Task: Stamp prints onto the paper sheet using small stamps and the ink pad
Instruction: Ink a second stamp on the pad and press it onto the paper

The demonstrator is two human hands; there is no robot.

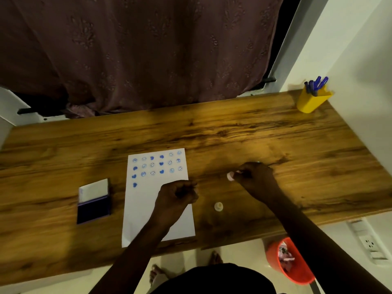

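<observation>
A white paper sheet (144, 209) lies on the wooden desk (233, 132), its upper part covered with several blue prints of smileys and hearts. An open ink pad (93, 201) with a dark blue pad and raised white lid sits to the left of the sheet. My left hand (178, 193) is closed in a fist over the sheet's right edge; what it holds is hidden. My right hand (254, 175) pinches a small pink stamp (230, 176) just above the desk, right of the sheet. A small cream stamp (218, 206) stands alone on the desk between my arms.
A yellow pen holder (310, 102) with blue pens stands at the far right corner by the wall. A dark curtain (137, 49) hangs behind the desk. Below the near edge are an orange bin (275, 259), a wall socket (370, 244) and my bare feet.
</observation>
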